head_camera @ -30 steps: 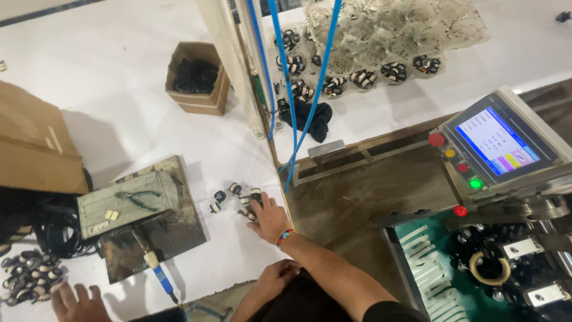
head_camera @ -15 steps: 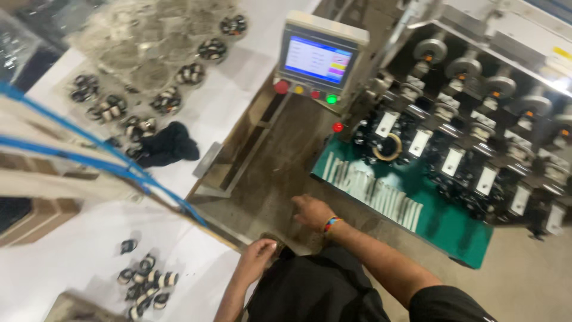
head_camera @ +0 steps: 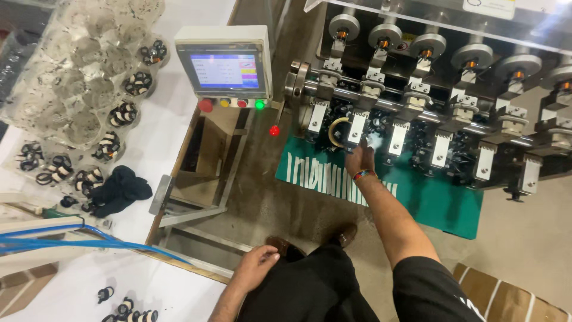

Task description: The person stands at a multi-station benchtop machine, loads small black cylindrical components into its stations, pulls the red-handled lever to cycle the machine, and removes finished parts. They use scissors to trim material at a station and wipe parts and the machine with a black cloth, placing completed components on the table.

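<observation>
1. Step in hand, as judged: loading or seating a part at one station of the multi-spindle winding machine [head_camera: 453,101], at 1 o'clock of the view.
2. Right hand [head_camera: 361,160] stretched out to 12 o'clock, arm nearly straight, a striped wristband [head_camera: 362,175] at the wrist, fingers pinched on a small pale part [head_camera: 375,141] right at the second station from the left.
3. The pale part blurred; hard to tell whether touching the white station bracket [head_camera: 357,126] or just beside it.
4. Left hand [head_camera: 257,262] low at 7 o'clock, loosely curled, holding nothing, resting at the edge of the white worktop [head_camera: 179,292] beside the thigh.
5. More wound coil parts [head_camera: 128,310] on that worktop at 8 o'clock, well apart from the machine; others in a clear blister tray [head_camera: 77,77] at 10 o'clock, with a black cloth [head_camera: 119,189] below it.
6. Control panel [head_camera: 225,67] with lit screen and coloured buttons at 11 o'clock, untouched.
7. Green mat [head_camera: 441,203] spread under the stations, below the outstretched wrist.
8. Next move, as judged: calls for lining the part squarely onto its holder, releasing only once seated, and keeping the fingers clear of the neighbouring brackets.
</observation>
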